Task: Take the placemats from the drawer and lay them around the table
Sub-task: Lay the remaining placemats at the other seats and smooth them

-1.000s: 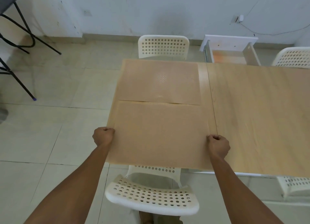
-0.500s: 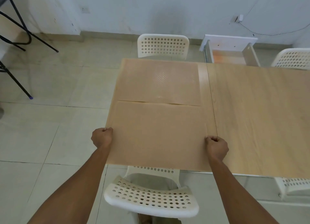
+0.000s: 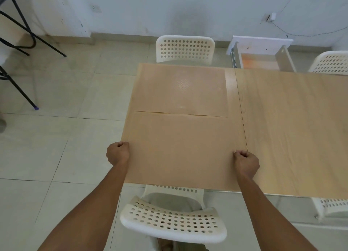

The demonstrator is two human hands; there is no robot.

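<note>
- A pale tiled floor (image 3: 56,147) and a scuffed white wall (image 3: 169,10) are seen behind a light wood bench (image 3: 291,128).
- Two tan placemats are laid flat on the bench's left end, one behind the other, their edges meeting along a slightly wavy seam.
- The far placemat (image 3: 178,89) is spread before the far white chair (image 3: 185,49); a patch of the chair's hole pattern is reflected on it.
- The near placemat (image 3: 178,149) is spread at the bench's near-left corner, its near edge lying at the bench's near edge.
- The left edge of the near placemat is held by the left hand (image 3: 117,153), whose grip is closed into a curled fist on that edge.
- The right edge of the same placemat is held by the right hand (image 3: 246,163), the grip likewise curled tight, knuckles up.
- A perforated white chair (image 3: 173,224) is tucked under the near edge, between the two forearms.
- An open white drawer (image 3: 260,53) is seen beyond the far edge of the bench, its orange-tinted bottom exposed.
- Parts of two more white chairs are seen at the right, one far (image 3: 331,62) and one near (image 3: 331,207).
- Black metal legs (image 3: 22,34) stand at the upper left.
</note>
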